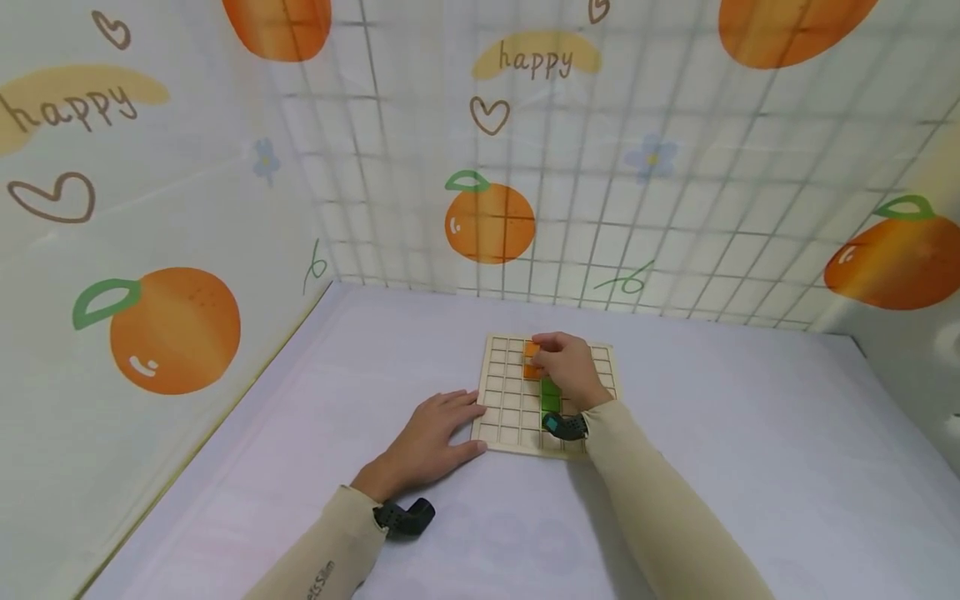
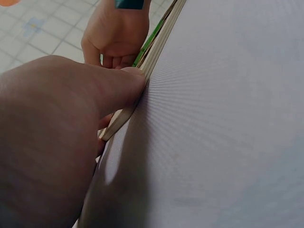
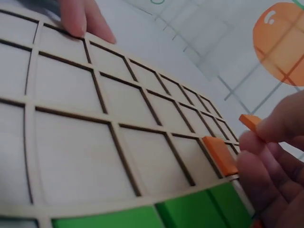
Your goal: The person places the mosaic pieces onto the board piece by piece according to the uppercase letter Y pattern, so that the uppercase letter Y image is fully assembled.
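A square wooden grid board (image 1: 507, 401) lies flat on the table. My left hand (image 1: 429, 437) rests at its left edge, fingers extended, the thumb (image 2: 124, 84) against the board's near corner. Over the upper middle of the grid, my right hand (image 1: 567, 367) pinches a small orange tile (image 3: 249, 120) between thumb and fingers. Another orange tile (image 3: 220, 156) sits in a cell just beneath those fingertips. Green tiles (image 1: 551, 395) fill a column of cells below the orange ones, partly covered by the right wrist in the head view.
Pale cloth covers the table (image 1: 750, 450) around the board. Behind stands a wire grid (image 1: 592, 242) draped with a sheet printed with oranges, and a similar sheet (image 1: 187, 233) hangs on the left. Each wrist wears a black band with a device (image 1: 405, 518).
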The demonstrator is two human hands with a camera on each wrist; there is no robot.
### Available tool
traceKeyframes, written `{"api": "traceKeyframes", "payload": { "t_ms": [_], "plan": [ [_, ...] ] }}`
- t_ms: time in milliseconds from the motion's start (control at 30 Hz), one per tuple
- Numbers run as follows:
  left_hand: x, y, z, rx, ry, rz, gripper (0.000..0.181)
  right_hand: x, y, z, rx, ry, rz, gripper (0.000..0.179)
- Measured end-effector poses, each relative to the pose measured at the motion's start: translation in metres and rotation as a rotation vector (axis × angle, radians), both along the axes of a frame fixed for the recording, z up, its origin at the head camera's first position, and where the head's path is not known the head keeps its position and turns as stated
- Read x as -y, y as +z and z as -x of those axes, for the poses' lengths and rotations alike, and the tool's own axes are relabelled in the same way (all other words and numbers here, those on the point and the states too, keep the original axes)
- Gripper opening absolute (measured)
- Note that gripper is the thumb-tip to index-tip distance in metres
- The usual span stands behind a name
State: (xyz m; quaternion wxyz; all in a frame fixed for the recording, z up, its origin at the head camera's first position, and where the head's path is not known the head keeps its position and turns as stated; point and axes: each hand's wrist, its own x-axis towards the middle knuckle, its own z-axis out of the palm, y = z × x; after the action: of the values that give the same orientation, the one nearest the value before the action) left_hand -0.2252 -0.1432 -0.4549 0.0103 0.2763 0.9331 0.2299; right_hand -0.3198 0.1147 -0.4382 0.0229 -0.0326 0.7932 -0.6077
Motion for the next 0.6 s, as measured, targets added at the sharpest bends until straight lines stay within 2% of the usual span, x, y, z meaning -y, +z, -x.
{"api": "traceKeyframes", "payload": {
  "t_ms": [233, 600],
  "plan": [
    [-0.001, 0.0, 0.0, 0.013, 0.012, 0.011, 0.058, 0.008, 0.001, 0.0, -0.053, -0.004, -0.185, 0.038],
    [0.0, 0.002, 0.0, 0.004, -0.001, 0.002, 0.058, 0.012, -0.001, 0.003, -0.072, -0.002, -0.297, 0.036]
  ]
}}
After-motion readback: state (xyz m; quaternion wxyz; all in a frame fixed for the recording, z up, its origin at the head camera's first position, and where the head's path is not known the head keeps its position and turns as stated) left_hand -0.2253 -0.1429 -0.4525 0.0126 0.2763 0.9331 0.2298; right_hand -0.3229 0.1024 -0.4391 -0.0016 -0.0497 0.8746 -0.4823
